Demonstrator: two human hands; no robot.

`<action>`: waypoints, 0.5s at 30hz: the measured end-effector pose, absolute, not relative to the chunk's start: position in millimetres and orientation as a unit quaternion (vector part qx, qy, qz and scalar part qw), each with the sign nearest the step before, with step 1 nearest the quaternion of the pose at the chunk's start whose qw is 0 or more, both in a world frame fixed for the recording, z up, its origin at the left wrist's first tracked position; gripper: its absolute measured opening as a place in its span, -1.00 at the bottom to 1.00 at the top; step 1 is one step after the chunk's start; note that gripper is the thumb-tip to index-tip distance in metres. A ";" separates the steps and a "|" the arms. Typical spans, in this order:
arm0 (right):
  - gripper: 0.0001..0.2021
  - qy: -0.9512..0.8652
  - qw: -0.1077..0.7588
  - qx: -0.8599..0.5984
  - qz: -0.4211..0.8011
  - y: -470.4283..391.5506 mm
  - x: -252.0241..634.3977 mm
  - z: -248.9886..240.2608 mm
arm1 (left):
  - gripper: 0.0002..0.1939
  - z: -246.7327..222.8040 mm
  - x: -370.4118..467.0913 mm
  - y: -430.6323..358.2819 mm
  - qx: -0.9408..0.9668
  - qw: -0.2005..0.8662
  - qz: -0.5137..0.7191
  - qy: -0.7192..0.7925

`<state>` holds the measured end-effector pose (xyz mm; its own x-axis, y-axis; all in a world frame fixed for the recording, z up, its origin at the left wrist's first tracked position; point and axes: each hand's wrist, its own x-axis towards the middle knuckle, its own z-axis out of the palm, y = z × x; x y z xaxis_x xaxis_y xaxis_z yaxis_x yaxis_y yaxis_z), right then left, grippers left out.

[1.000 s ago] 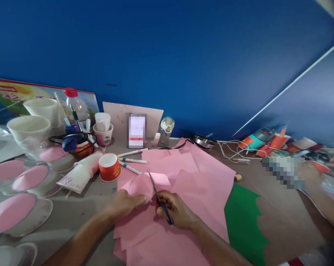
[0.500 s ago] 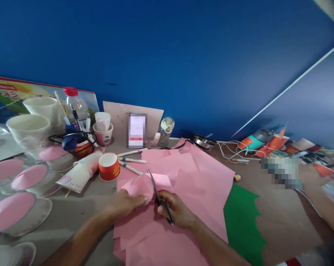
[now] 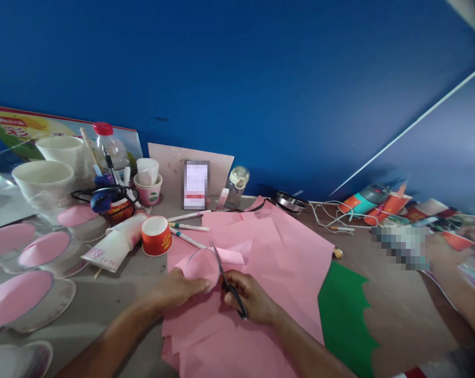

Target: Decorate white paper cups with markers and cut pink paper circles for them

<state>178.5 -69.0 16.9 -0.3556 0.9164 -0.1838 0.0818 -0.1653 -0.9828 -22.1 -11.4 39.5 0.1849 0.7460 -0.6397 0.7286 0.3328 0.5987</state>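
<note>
My left hand [image 3: 182, 290] pinches the lower edge of a pink paper piece [image 3: 202, 266] that carries a drawn round outline. In my right hand [image 3: 248, 296] is a pair of scissors [image 3: 233, 291] with black handles, its blades pointing up and away from me along the right side of the outline. The blades look nearly closed; whether paper lies between them I cannot tell. A curled strip of pink paper [image 3: 232, 256] sticks out right of the blades. Beneath both hands spread large pink paper sheets [image 3: 284, 273].
Pink paper cones [image 3: 19, 299] on paper bowls stand at the left, near stacked paper cups [image 3: 44, 181]. A red paper cup [image 3: 156, 236] and markers [image 3: 189, 239] lie beyond my left hand. Green paper [image 3: 345, 320] is right. At far right is another person's arm [image 3: 453, 278].
The view has shifted very slightly, so the things at the left sit a little further right. The curled pink strip has changed shape slightly. Both hands keep nearly the same pose.
</note>
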 end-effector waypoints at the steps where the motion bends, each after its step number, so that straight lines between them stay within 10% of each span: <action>1: -0.49 -0.547 0.338 -0.458 0.614 -69.1 178.9 16.2 | -0.58 39.6 -22.6 -10.9 0.581 0.504 0.006 0.639; 15: -0.55 -0.544 0.342 -0.454 0.617 -70.3 178.7 12.5 | -0.58 33.7 -27.0 -8.4 0.587 0.521 -0.003 0.620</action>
<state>178.7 -70.3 12.5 -0.3546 0.9159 -0.1879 0.0715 -0.1738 -0.9822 -27.0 -8.4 33.7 0.2315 0.7250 -0.6487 0.7305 0.3109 0.6080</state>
